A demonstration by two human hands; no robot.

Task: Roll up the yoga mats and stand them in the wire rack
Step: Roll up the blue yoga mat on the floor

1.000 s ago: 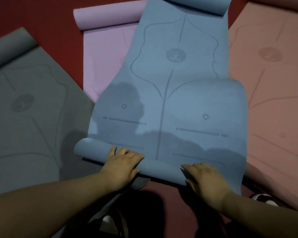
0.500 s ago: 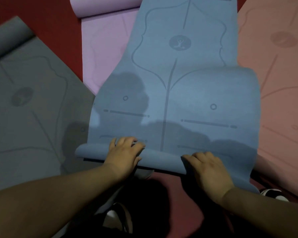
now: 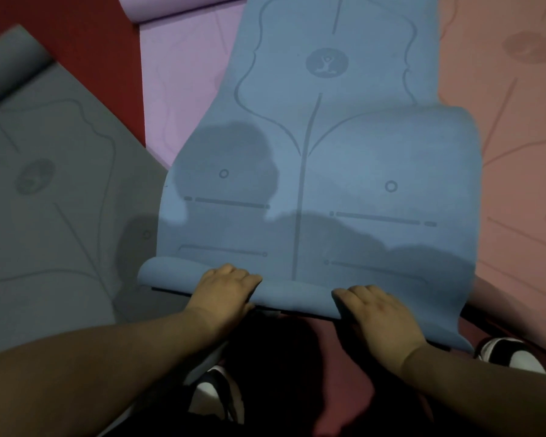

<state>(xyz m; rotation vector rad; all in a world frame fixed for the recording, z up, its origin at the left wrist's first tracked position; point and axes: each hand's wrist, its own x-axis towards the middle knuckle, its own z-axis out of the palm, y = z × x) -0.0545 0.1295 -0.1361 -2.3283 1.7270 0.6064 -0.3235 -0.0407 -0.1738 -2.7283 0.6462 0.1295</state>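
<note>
Fingers (image 3: 234, 274) of left hand (image 3: 223, 293) and right hand (image 3: 380, 315) curled close-set over the near roll of the blue yoga mat (image 3: 328, 171); rolling seemed barely started, needing even pressure away beyond the fingertips.

I'm in what looks like a yoga or exercise room. Four mats lie spread side by side, some overlapping, on a dark red floor (image 3: 85, 42): a grey mat (image 3: 60, 200), purple mat (image 3: 183, 83), blue mat (image 3: 328, 152) and pink mat (image 3: 511, 152), each printed with alignment lines.
</note>
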